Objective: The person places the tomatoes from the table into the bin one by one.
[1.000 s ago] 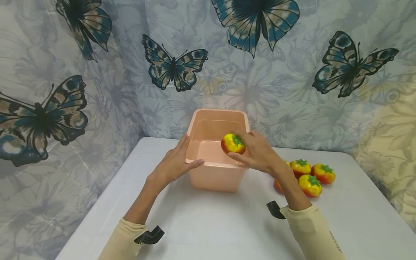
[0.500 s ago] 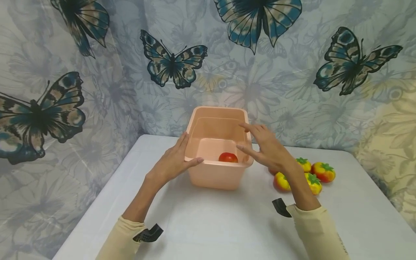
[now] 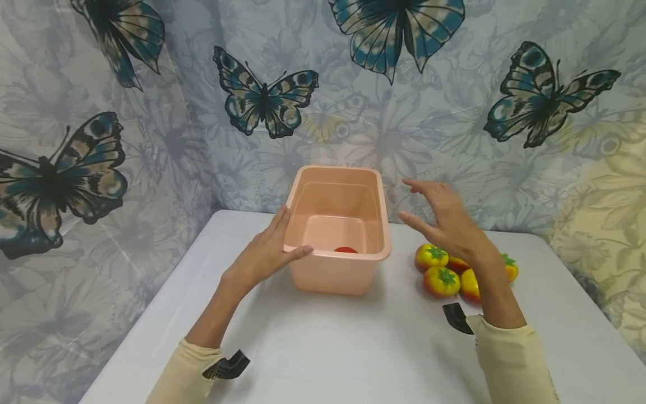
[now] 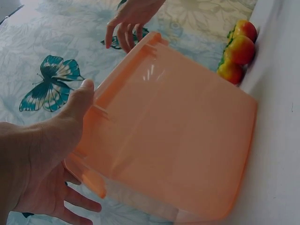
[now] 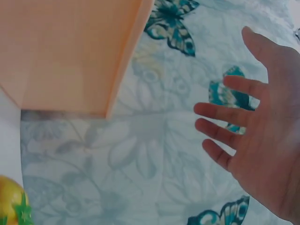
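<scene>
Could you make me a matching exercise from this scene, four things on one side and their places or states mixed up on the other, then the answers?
Things:
1. Left hand
2. Right hand
3. Red object
4. Yellow-and-red fruits

Places or states:
A. In the air, holding nothing
B. Clustered on the white table, to the right of the peach-coloured bin
C. Touching the bin's rim
D. Inside the bin, only its top showing in the head view

Right pairs: 1-C, 2-A, 3-D, 4-B.
</scene>
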Motion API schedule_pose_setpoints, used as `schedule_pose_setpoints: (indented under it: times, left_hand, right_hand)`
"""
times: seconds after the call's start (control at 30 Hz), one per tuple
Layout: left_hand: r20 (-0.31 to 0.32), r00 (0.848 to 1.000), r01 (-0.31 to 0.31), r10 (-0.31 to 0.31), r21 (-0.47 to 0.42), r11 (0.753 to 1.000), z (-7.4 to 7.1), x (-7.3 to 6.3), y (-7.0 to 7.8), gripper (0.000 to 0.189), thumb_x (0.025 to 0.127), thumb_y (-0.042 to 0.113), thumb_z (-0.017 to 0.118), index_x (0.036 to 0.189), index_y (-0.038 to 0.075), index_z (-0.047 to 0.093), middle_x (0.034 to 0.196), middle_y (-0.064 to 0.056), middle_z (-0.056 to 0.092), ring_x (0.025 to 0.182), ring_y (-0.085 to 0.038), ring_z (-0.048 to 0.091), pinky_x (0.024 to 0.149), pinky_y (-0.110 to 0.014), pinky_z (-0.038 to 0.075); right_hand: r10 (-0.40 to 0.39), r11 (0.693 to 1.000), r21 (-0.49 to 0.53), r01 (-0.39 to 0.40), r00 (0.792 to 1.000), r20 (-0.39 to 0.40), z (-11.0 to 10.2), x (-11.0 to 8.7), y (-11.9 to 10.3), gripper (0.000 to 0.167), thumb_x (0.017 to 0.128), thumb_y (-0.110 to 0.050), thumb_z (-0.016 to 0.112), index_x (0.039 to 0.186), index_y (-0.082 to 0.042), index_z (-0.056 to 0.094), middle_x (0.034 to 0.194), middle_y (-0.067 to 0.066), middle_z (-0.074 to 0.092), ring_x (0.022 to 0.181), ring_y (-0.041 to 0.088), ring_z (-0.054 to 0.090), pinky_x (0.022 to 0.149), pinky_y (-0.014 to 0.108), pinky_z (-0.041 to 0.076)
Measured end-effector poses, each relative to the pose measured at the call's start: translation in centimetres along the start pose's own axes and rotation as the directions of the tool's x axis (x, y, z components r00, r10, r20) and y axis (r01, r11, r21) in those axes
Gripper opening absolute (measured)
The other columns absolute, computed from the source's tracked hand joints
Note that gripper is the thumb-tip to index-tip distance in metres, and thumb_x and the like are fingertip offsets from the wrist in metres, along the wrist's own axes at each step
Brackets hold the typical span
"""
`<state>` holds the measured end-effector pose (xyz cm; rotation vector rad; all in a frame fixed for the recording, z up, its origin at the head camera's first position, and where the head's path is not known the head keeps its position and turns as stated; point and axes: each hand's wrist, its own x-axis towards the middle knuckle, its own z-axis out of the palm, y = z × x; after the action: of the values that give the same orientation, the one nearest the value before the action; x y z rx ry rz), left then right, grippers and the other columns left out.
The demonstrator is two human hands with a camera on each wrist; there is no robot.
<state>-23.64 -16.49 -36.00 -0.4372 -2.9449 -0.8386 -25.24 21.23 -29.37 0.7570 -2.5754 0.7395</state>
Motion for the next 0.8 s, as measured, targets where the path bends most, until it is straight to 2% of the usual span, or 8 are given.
schedule_pose_setpoints:
  times: [0.23, 0.4, 0.53, 0.8]
  left_hand:
    - [0.005, 1.0, -0.002, 0.002, 0.002, 1.0, 0.0, -0.1, 0.0, 0.116, 0.09, 0.083, 0.052, 0.169, 0.014, 0.003, 0.179, -0.003, -0.001, 0.16, -0.037, 0.03, 0.127, -0.056, 0.033]
    - [0.01, 1.0, 0.002, -0.002, -0.006, 1.0, 0.2, -0.1, -0.1, 0.116, 0.09, 0.084, 0.052, 0.169, 0.015, 0.002, 0.179, -0.002, -0.002, 0.162, -0.035, 0.025, 0.129, -0.055, 0.031]
    - [0.011, 1.0, 0.0, 0.0, -0.004, 1.0, 0.1, -0.1, -0.1, 0.117, 0.09, 0.084, 0.052, 0.169, 0.015, 0.002, 0.179, -0.002, -0.002, 0.161, -0.036, 0.027, 0.128, -0.055, 0.031]
    - [0.007, 1.0, 0.007, -0.007, -0.018, 1.0, 0.0, 0.0, -0.1, 0.115, 0.091, 0.08, 0.055, 0.17, 0.017, 0.002, 0.179, 0.0, -0.003, 0.16, -0.037, 0.029, 0.127, -0.056, 0.033]
  right_hand:
    - [0.07, 0.997, -0.025, -0.07, 0.998, 0.008, -1.9, -1.3, 1.8, 0.071, 0.097, -0.035, 0.069, 0.16, -0.017, 0.042, 0.151, 0.022, 0.051, 0.142, 0.045, 0.038, 0.113, 0.08, 0.028]
    - [0.109, 0.994, -0.027, -0.108, 0.993, 0.04, -3.1, -2.1, 4.6, 0.071, 0.098, -0.036, 0.067, 0.161, -0.017, 0.039, 0.154, 0.026, 0.048, 0.144, 0.05, 0.034, 0.115, 0.083, 0.022]
    - [0.138, 0.99, -0.014, -0.138, 0.989, 0.043, -3.9, -2.9, 6.5, 0.071, 0.099, -0.034, 0.065, 0.162, -0.016, 0.037, 0.155, 0.029, 0.045, 0.144, 0.054, 0.031, 0.115, 0.085, 0.016]
    - [0.166, 0.986, -0.03, -0.164, 0.984, 0.068, -4.5, -3.6, 8.0, 0.07, 0.1, -0.035, 0.063, 0.161, -0.011, 0.037, 0.155, 0.031, 0.044, 0.144, 0.056, 0.029, 0.114, 0.086, 0.014]
